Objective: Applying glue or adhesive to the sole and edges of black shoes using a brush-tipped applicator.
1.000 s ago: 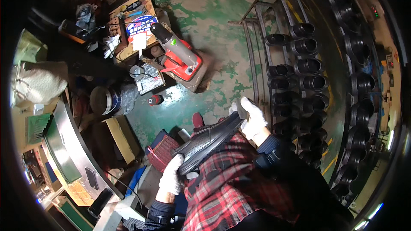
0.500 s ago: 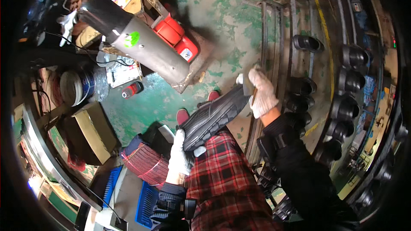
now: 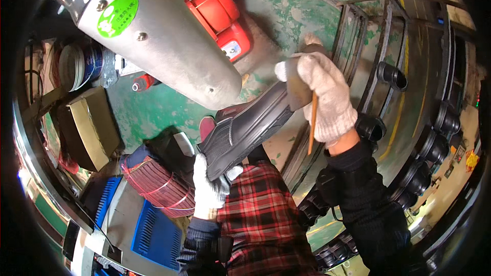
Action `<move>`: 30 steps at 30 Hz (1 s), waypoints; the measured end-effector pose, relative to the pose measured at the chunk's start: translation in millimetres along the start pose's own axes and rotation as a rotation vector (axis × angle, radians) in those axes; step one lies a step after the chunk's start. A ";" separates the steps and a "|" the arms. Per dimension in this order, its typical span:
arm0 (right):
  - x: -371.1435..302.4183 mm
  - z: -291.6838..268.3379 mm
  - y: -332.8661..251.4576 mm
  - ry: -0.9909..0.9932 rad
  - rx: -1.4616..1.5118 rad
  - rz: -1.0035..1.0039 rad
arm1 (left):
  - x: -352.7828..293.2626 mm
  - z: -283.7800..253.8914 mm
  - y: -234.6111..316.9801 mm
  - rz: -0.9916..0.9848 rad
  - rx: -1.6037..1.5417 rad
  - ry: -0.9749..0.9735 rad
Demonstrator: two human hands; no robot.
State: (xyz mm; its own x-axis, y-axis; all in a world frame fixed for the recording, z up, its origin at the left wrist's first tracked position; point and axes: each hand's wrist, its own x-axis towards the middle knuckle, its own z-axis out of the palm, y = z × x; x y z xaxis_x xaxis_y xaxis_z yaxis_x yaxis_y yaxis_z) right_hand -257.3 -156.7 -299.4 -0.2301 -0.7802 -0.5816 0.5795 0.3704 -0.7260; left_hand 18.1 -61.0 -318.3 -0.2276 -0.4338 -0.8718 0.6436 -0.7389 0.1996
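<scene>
One black shoe [image 3: 248, 129] — glossy, textured

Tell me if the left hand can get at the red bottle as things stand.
Probably not: the left hand has its grip on the shoe, and the bottle is down on the floor, apart from the hand.

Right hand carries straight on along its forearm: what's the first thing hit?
Nothing evident: ahead of the right hand, the way looks free over the worn green floor, metal cylinder off left; depth is unclear.
</scene>
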 end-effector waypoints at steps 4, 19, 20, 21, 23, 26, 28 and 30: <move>24.8 -25.5 -5.3 0.036 0.084 -0.014 | -17.0 29.9 5.8 0.042 0.087 -0.031; 39.6 -33.3 45.3 -0.095 0.573 0.386 | -71.2 32.9 40.2 0.201 0.353 0.064; 35.0 -38.3 47.2 -0.073 0.578 0.315 | -76.0 41.3 42.4 0.225 0.425 0.036; 27.6 -44.6 45.5 -0.070 0.622 0.307 | -82.3 48.9 47.9 0.189 0.475 0.034; 4.5 -49.6 42.6 0.039 0.707 0.245 | -96.5 62.2 60.1 0.237 0.569 -0.092; -57.6 -46.2 31.1 -0.035 0.836 0.220 | -136.8 72.7 79.6 0.164 0.527 -0.241; -95.7 -34.3 27.2 -0.020 0.807 0.168 | -169.6 73.2 93.9 0.107 0.622 -0.298; -142.2 -21.2 28.1 0.026 0.808 0.141 | -201.7 70.3 109.5 0.036 0.731 -0.374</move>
State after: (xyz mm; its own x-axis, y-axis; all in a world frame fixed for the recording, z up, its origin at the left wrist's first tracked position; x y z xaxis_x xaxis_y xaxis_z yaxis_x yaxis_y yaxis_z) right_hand -224.9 -24.6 -244.9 -0.1251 -0.7377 -0.6634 0.9864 -0.0208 -0.1629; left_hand 83.1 -90.6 -89.1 -0.5275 -0.5115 -0.6783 0.0463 -0.8146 0.5782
